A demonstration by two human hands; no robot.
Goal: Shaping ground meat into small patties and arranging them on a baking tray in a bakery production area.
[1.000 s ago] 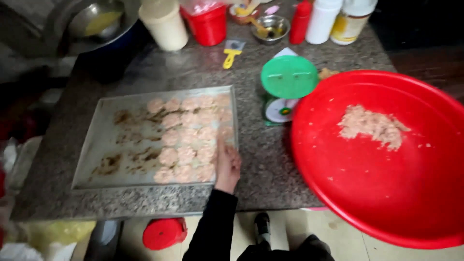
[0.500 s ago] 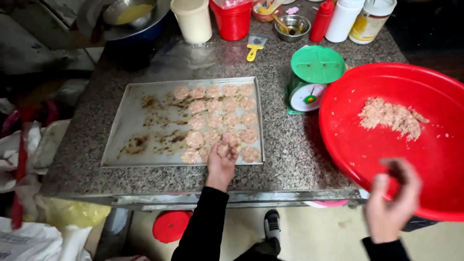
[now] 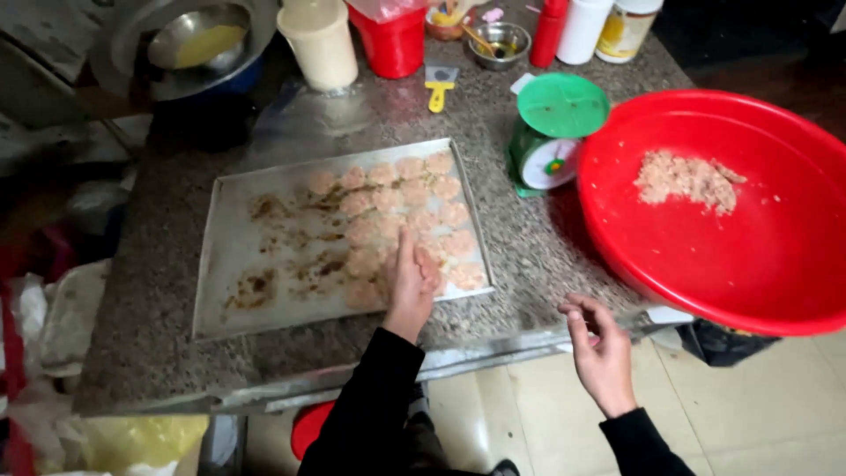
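A metal baking tray (image 3: 231,284) lies on the speckled stone counter (image 3: 150,291), its right half filled with several flat pink meat patties (image 3: 414,198). My left hand (image 3: 412,282) rests flat on the patties near the tray's front right corner, pressing down. My right hand (image 3: 597,353) hovers off the counter's front edge, fingers loosely curled, holding nothing that I can see. A large red basin (image 3: 775,264) to the right holds a small heap of minced meat (image 3: 686,179).
A green kitchen scale (image 3: 555,128) stands between tray and basin. At the back are a cream jug (image 3: 322,42), a red container (image 3: 394,37), a yellow scraper (image 3: 438,88), a small metal bowl (image 3: 497,42), bottles (image 3: 582,28) and a metal bowl with yellow liquid (image 3: 196,44).
My left hand slid along the tray's front right patties. My right hand came into view and dropped from beside the basin to the counter's front edge. The view shifted right.
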